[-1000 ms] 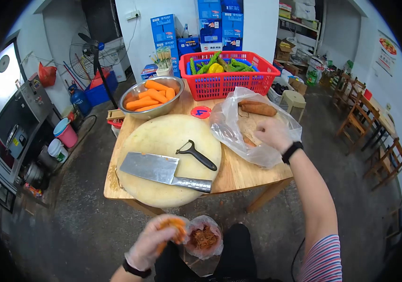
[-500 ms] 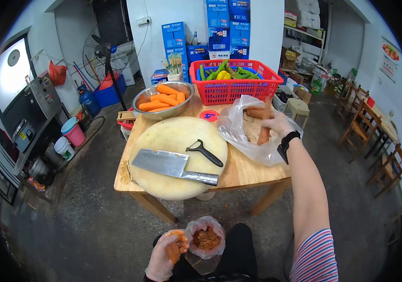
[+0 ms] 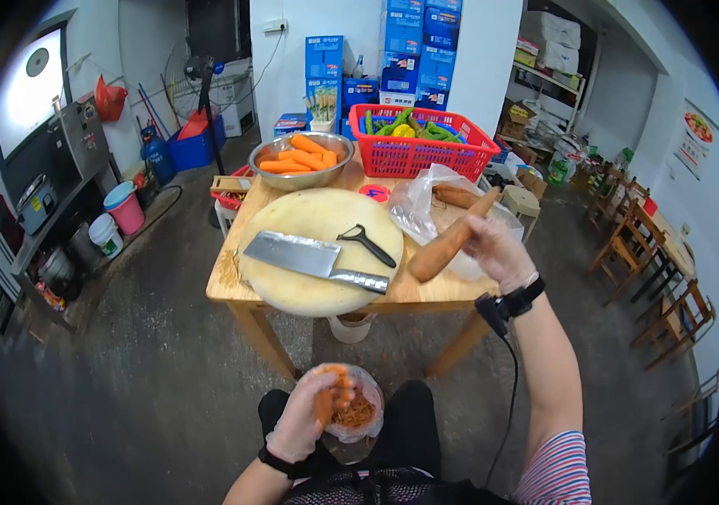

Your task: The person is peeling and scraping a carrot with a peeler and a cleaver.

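Observation:
My right hand (image 3: 501, 254), in a clear glove, grips an unpeeled carrot (image 3: 442, 252) over the table's right side. Behind it lies a clear plastic bag (image 3: 411, 204) with more unpeeled carrots (image 3: 455, 197). My left hand (image 3: 302, 414), gloved and stained orange, is loosely curled with fingers apart beside a lined bin of peelings (image 3: 359, 412); I see nothing held in it. A cleaver (image 3: 292, 252) and a black peeler (image 3: 368, 244) rest on the round board (image 3: 317, 295). Peeled carrots (image 3: 305, 158) fill a metal bowl (image 3: 341, 157).
A red basket (image 3: 427, 160) of green and yellow peppers stands at the back of the wooden table (image 3: 414, 291). Blue boxes (image 3: 401, 71) are stacked by the wall. Wooden chairs (image 3: 624, 246) are at the right. Buckets (image 3: 105, 236) stand at the left.
My right hand has lifted a carrot out of the bag and drawn it back toward me. My left hand has moved up slightly, over the bin's edge. The view has shifted.

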A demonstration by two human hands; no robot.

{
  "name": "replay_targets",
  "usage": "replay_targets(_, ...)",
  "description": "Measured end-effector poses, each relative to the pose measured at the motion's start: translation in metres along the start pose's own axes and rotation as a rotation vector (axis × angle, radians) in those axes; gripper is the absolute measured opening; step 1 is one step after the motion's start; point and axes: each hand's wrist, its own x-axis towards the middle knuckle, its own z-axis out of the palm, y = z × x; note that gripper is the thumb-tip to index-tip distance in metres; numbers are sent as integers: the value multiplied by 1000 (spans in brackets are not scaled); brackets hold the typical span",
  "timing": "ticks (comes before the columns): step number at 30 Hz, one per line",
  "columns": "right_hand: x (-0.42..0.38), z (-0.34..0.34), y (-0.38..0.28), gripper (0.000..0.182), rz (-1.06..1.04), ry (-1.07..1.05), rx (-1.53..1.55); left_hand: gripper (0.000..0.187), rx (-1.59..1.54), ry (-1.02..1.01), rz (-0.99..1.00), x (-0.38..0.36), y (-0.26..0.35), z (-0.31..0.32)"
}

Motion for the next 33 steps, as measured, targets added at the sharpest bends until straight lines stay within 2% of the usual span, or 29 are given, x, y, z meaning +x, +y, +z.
replay_targets(2,-16,18,21,30,33,-94,-21,27,0,-81,34,19,1,5)
replay_targets(4,-34,39,49,37,68,-169,7,29,-122,-186,-100,10,-4,0)
replay_targets(6,-60,61,64,42,-152,-180,-187,37,-112,-174,-70,8,-10,-9)
replay_targets(7,-92,85,71,42,-332,-176,-358,42,-214,-205,-175,7,-14,-10)
replay_targets(8,-93,85,73,45,-255,-177,-360,46,-299,-267,-284,14,-16,-10)
replay_targets(9,-107,95,85,46,-543,-231,-653,55,-347,-253,-308,14,-26,-17)
replay_targets(10,-125,106,100,48,-839,-285,-936,55,-369,-225,-305,14,-34,-23)
replay_targets(12,-133,113,117,47,-994,-325,-1054,57,-509,-274,-292,28,-41,-32)
replay_targets(13,-145,123,131,42,-985,-282,-1021,54,-662,-402,-275,30,-45,-44)
replay_targets(14,-154,131,137,42,-1011,-294,-930,54,-671,-386,-276,29,-52,-51)
replay_targets(16,-165,130,155,46,-1047,-395,-1014,50,-475,-118,-189,24,-47,-48)
replay_targets(18,-172,131,162,46,-1044,-453,-1037,46,-475,-82,-210,17,-42,-53)
replay_targets(20,-173,131,164,47,-1048,-509,-1064,42,-379,-153,-108,12,-39,-62)
replay_targets(22,-162,128,162,43,-961,-357,-1075,39,-307,-177,-50,4,-26,-58)
replay_targets(23,-156,127,165,43,-866,-215,-1099,36,-205,-113,13,-1,-20,-54)
replay_targets(24,-152,131,155,32,-725,-125,-1105,32,-103,-52,75,-3,-16,-50)
replay_targets(25,-143,130,161,27,-543,-99,-953,41,-16,-55,81,-6,-12,-50)
replay_targets(26,-134,128,167,23,-363,-73,-797,41,-14,-57,77,-8,-11,-49)
replay_targets(27,-129,135,161,25,-199,-141,-552,41,33,-41,89,-10,-10,-47)
replay_targets(28,-119,138,166,28,-213,-220,-601,41,80,-26,103,-10,-9,-47)
replay_targets(30,-114,152,167,26,12,-226,-365,38,127,-14,120,-9,-11,-46)
replay_targets(31,-111,156,171,26,13,-224,-362,35,171,1,139,-9,-12,-45)
replay_targets(33,-106,160,180,21,135,-191,-73,35,180,23,145,-10,-12,-45)
